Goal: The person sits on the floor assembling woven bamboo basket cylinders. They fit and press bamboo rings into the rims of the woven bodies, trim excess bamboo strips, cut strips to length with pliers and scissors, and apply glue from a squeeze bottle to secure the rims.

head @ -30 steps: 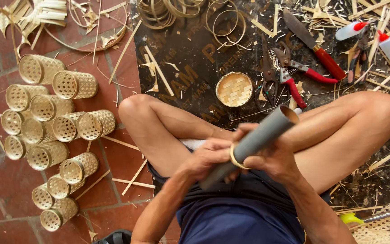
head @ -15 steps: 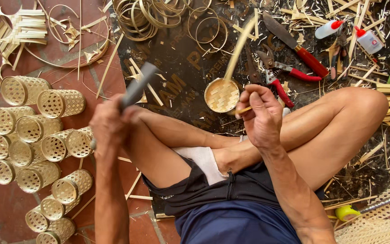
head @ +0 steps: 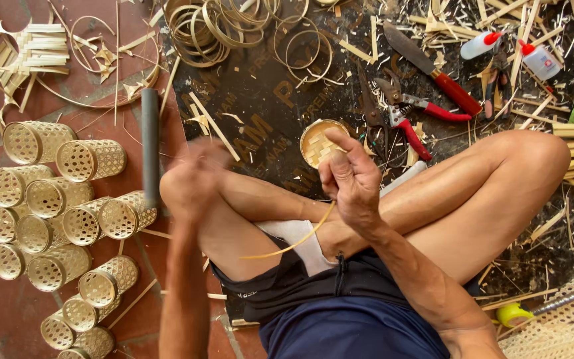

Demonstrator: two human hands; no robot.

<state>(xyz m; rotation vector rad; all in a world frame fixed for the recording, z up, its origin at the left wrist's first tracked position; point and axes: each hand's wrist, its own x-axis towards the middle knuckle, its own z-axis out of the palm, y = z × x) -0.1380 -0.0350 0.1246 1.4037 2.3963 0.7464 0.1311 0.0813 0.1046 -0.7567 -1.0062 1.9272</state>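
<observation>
My right hand [head: 352,178] pinches a thin bamboo strip [head: 287,247] that curves down over my crossed legs. Its fingertips overlap the edge of a small round woven bamboo lid [head: 313,141] on the dark mat [head: 260,93]; I cannot tell whether they touch. My left hand [head: 195,171] is blurred by motion above my left knee. Just left of it, a grey tube [head: 149,143] lies lengthwise on the red tile floor.
Several woven bamboo cups [head: 68,219] lie on the tiles at left. Bamboo rings [head: 220,26] are piled at the top. A red-handled knife [head: 433,70], pliers [head: 406,116], two glue bottles [head: 509,50] and loose splints lie at upper right.
The grey tube has left my left hand and now lies on the tiles. My right hand has dropped closer to the woven lid, and the strip now hangs downward.
</observation>
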